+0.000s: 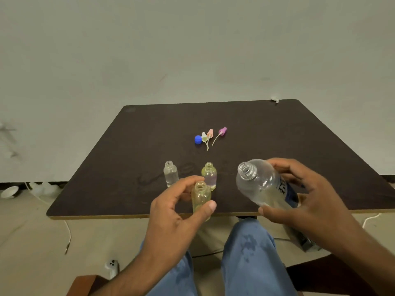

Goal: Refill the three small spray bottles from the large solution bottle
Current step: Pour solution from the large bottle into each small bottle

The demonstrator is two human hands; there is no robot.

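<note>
The left hand [171, 210] grasps a small yellow-tinted clear plastic bottle [200, 197] between thumb and fingers, uncapped and upright, held just above the near edge of the dark brown square table [277, 135]. The right hand [310, 197] is wrapped around the large clear plastic solution bottle with a dark blue label [265, 186] — tilted, its open neck pointing toward ten o'clock, near the small bottle's mouth but apart from it. Little liquid shows inside it.

Two more small bottles stand open on the table: a colourless clear one [170, 173] at about eleven o'clock from the left hand, and a yellow-green tinted one [209, 175] just behind the held bottle, at twelve.

Farther back, toward the table's middle, lie a round blue screw cap [198, 139] and three spray tops with thin dip tubes — pale green [204, 137], pink [210, 133], purple [222, 131] — in a close row. Blue trousers [248, 257] show wet patches.
</note>
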